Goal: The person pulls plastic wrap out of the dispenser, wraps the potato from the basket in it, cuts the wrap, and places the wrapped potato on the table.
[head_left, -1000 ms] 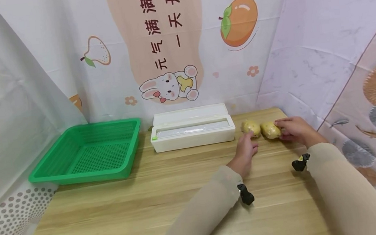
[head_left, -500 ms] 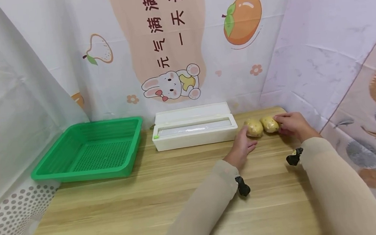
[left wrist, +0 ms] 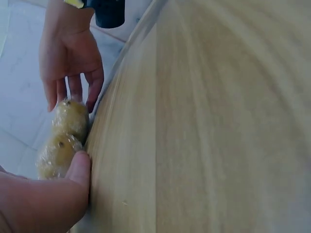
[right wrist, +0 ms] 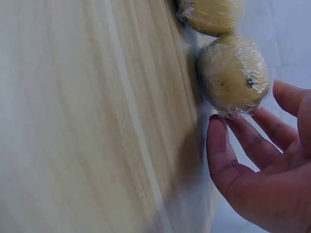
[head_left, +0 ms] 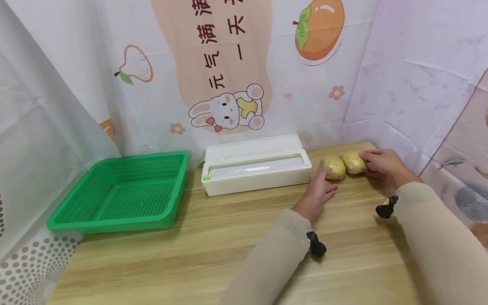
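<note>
Two potatoes wrapped in clear film lie side by side on the wooden table, right of a white cling film box (head_left: 257,178). My left hand (head_left: 316,194) is at the left potato (head_left: 334,168), its fingertips right at the left side; in the left wrist view the thumb (left wrist: 80,167) lies along the film. My right hand (head_left: 384,164) is at the far side of the right potato (head_left: 353,163), fingers loosely bent. In the right wrist view its fingertips meet the wrapped potato (right wrist: 233,75), and the thumb stands off it. The two potatoes sit against each other.
A green plastic basket (head_left: 169,217) stands at the back left of the wooden table (head_left: 172,275). The box's lid (head_left: 252,147) is raised at the back, with a roll of film inside. Printed curtains (head_left: 329,77) hang close behind and at the sides.
The right potato has shifted left and back with my right hand beside it, closing the small gap between the potatoes. My left hand stays by the left potato. The head view has shifted slightly.
</note>
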A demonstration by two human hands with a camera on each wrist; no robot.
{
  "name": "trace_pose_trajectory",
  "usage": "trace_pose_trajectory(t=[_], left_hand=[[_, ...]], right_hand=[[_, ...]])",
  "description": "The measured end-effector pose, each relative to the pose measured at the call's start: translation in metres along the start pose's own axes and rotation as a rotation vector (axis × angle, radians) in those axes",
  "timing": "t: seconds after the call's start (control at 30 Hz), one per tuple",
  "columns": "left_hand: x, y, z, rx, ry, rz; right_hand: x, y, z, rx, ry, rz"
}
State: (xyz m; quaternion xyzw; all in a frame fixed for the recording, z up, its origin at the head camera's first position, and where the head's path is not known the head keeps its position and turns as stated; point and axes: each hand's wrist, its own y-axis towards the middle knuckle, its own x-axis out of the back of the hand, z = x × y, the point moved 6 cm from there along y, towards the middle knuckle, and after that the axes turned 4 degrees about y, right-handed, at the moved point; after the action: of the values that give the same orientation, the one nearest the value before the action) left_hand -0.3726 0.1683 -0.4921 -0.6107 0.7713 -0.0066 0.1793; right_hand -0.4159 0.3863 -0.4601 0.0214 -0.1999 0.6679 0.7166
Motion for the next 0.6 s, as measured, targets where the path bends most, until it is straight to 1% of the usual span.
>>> trace_pose_trajectory(t=[0.07,0.13,0.17,0.23,0.27,0.3,0.37,0.4,0.43,0.47,0.5,0.53,0.57,0.6], left_hand=[[0.000,-0.008,-0.003,-0.015,0.060,0.010],[0.000,-0.018,-0.008,-0.019,0.156,0.024],[0.001,-0.025,-0.010,-0.010,0.221,0.021],[0.006,-0.038,-0.015,-0.003,0.376,0.038],[0.010,-0.044,-0.019,-0.007,0.488,0.057],[0.015,-0.050,-0.023,-0.032,0.611,0.082],[0.030,-0.061,-0.035,-0.121,0.880,0.128],[0.039,-0.067,-0.044,-0.194,1.017,0.154],[0.050,-0.071,-0.054,-0.274,1.146,0.159],[0.062,-0.076,-0.065,-0.351,1.273,0.153],[0.074,-0.080,-0.076,-0.421,1.374,0.140],[0.087,-0.085,-0.088,-0.471,1.473,0.114],[0.101,-0.088,-0.100,-0.502,1.563,0.080],[0.116,-0.092,-0.112,-0.511,1.627,0.039]], right_hand=[[0.003,-0.001,0.004,0.033,-0.063,-0.020],[0.008,-0.002,0.012,0.089,-0.186,-0.058],[0.010,-0.003,0.016,0.122,-0.255,-0.081],[0.011,-0.006,0.028,0.197,-0.386,-0.125],[0.011,-0.007,0.034,0.231,-0.445,-0.141],[0.008,-0.010,0.040,0.263,-0.490,-0.149],[0.002,-0.014,0.052,0.314,-0.549,-0.144],[-0.003,-0.017,0.057,0.333,-0.580,-0.137],[-0.007,-0.020,0.063,0.350,-0.612,-0.132],[-0.012,-0.023,0.069,0.359,-0.636,-0.121],[-0.017,-0.026,0.074,0.368,-0.663,-0.111],[-0.021,-0.029,0.080,0.377,-0.688,-0.101],[-0.026,-0.032,0.085,0.390,-0.709,-0.089],[-0.030,-0.036,0.090,0.404,-0.733,-0.078]])
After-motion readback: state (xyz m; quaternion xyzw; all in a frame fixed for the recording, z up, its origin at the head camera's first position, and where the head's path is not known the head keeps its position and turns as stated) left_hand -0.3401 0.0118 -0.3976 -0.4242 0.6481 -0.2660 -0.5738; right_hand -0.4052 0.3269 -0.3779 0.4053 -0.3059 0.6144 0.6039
